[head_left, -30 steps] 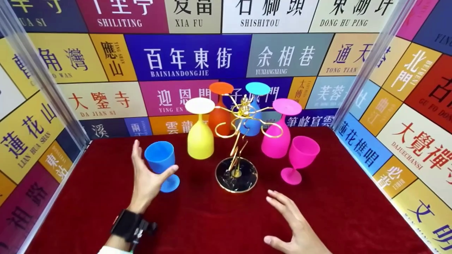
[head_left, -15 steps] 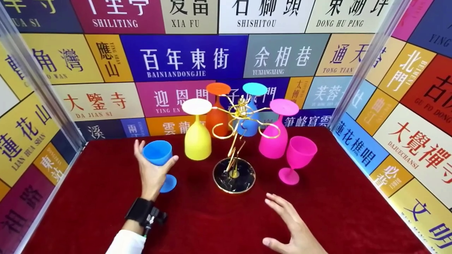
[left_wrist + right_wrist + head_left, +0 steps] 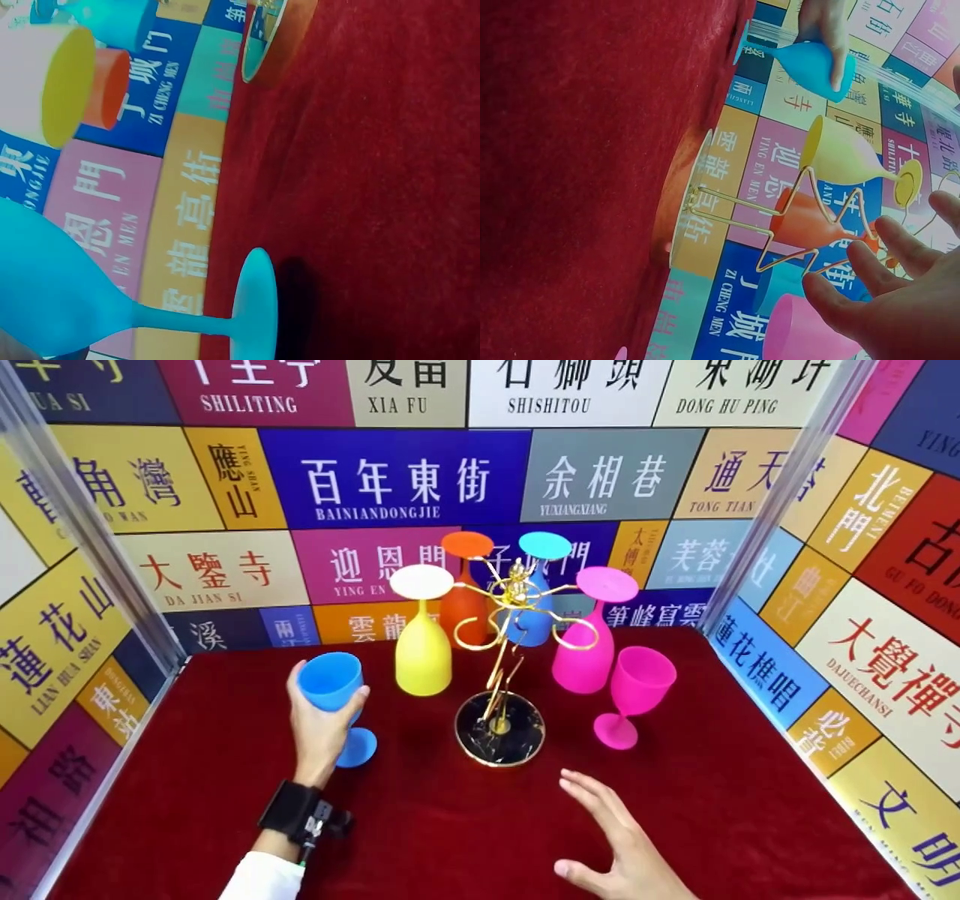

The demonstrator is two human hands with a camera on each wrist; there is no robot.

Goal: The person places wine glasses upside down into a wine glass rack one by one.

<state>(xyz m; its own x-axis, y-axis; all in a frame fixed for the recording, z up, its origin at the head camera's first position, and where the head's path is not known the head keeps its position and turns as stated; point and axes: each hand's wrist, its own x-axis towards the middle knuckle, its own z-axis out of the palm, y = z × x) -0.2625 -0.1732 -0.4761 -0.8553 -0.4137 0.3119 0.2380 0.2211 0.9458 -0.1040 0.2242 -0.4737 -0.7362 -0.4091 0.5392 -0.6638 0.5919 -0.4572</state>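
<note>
A blue goblet [image 3: 330,682] is upright at the left, its bowl gripped between thumb and fingers of my left hand [image 3: 319,735]. In the left wrist view its foot [image 3: 255,315] is close to the red cloth; I cannot tell whether they touch. My right hand [image 3: 622,836] hangs over the front right, fingers spread and holding nothing. Between the hands stands a gold wire goblet rack [image 3: 517,592] on a round black base [image 3: 500,731]. Upside down from it hang a yellow goblet [image 3: 424,652], an orange goblet [image 3: 463,607], a second blue goblet [image 3: 532,622] and a pink goblet [image 3: 585,660].
Another pink goblet [image 3: 641,682] stands upright on the red cloth [image 3: 450,832], right of the rack. Two front loops of the rack [image 3: 480,634] hold no goblet. Printed panels [image 3: 397,472] wall in the back and both sides.
My left hand has moved in from beside the blue goblet and its thumb and fingers have closed round the bowl. The right hand has hardly moved.
</note>
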